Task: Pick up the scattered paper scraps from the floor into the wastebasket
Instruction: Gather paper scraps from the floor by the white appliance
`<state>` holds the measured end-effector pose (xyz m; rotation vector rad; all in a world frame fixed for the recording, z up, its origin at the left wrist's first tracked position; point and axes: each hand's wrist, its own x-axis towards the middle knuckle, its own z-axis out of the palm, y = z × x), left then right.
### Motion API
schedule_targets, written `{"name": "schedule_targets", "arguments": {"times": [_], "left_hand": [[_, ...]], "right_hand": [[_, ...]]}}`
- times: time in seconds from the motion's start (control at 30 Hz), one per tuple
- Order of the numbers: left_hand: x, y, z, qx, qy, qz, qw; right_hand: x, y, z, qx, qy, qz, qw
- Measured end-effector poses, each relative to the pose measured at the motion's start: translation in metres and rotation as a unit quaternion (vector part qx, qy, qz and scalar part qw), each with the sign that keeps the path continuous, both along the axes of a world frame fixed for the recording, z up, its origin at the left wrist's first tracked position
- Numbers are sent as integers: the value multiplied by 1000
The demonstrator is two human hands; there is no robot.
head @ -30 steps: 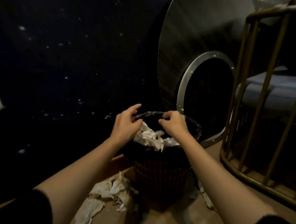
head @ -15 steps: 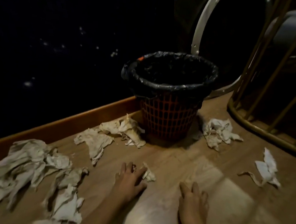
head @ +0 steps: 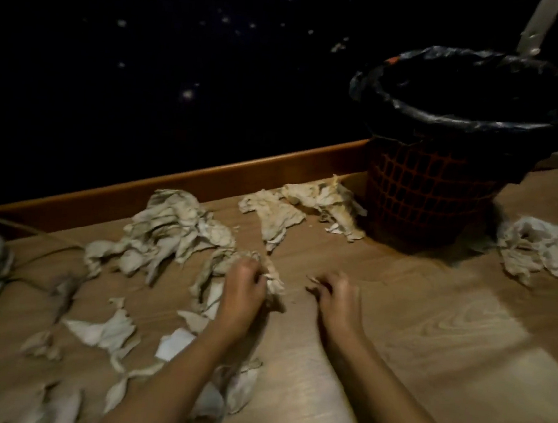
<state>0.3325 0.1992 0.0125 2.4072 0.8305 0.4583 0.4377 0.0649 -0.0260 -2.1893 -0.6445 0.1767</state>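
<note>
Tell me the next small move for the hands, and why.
Probably close the left hand on the crumpled scrap under its fingers and lift it toward the wastebasket; the right hand looks empty.

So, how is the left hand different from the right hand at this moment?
The left hand is closed around a crumpled paper scrap; the right hand holds nothing that I can see, fingers curled just above bare floor. The left hand is among the scraps, while the right hand is in a clear patch, nearer the wastebasket. Both are low at the floor, palms down.
</note>
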Motion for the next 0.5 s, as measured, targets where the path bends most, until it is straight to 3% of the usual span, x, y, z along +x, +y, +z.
{"name": "schedule_targets", "arguments": {"times": [0.13,0.23,0.33,0.43,0.5], "left_hand": [[-80,48,13,29,11,113,993],[-133,48,1,37,48,124,990],[-160,25,-20,-40,148,66,986],[-173,0,-42,-16,223,-12,975],[-177,-10,-50,19,192,-17,981]], "right_hand": [[-19,102,19,0,-31,181,983],[-48,148,16,-154,-38,323,933],[-66,151,0,-313,-13,390,866],[-84,133,-20,-245,-121,330,904],[-99,116,-30,-161,-165,323,918]]}}
